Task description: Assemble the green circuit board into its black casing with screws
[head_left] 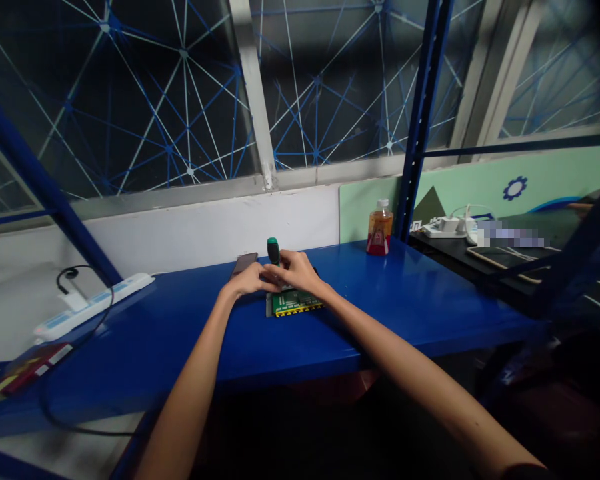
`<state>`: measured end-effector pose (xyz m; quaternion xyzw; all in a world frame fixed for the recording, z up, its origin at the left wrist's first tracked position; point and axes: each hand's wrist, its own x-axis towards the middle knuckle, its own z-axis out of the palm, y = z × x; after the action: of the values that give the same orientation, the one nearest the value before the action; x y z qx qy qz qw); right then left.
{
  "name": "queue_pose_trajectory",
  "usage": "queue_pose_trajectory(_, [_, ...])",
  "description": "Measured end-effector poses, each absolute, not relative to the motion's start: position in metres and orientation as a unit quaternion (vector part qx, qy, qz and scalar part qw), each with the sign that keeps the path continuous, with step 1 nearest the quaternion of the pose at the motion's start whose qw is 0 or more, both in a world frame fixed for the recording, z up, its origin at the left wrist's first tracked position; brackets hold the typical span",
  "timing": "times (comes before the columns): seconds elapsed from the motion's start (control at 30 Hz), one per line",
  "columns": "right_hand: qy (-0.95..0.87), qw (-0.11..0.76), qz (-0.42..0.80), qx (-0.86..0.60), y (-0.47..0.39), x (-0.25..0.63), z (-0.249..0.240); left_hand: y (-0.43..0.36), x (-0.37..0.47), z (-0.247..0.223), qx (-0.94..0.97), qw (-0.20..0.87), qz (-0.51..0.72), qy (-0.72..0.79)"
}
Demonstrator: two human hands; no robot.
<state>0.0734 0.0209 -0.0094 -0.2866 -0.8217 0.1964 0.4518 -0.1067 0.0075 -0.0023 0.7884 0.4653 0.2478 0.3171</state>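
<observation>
A screwdriver (273, 251) with a black and green handle stands nearly upright over a green circuit board (293, 299), which has a row of yellow parts along its near edge. My right hand (295, 268) is closed around the lower part of the screwdriver. Close against it, my left hand (250, 280) has its fingers drawn together low over the board, by the screwdriver's shaft. Both hands cover the tip and the far part of the board. Whatever the left fingertips pinch is hidden.
A dark flat object (245, 262), perhaps a phone, lies behind my left hand on the blue table (400, 300). A bottle of reddish drink (379, 228) stands at the back right. On the left are a white power strip (100, 303), a black cable and a red packet (27, 370).
</observation>
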Motion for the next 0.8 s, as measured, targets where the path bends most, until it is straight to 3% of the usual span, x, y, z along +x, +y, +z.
queue_pose_trajectory(0.8, [-0.819,0.421,0.28,-0.271,0.017,0.077,-0.005,0.019,-0.115,-0.011,0.772,0.305,0.279,0.483])
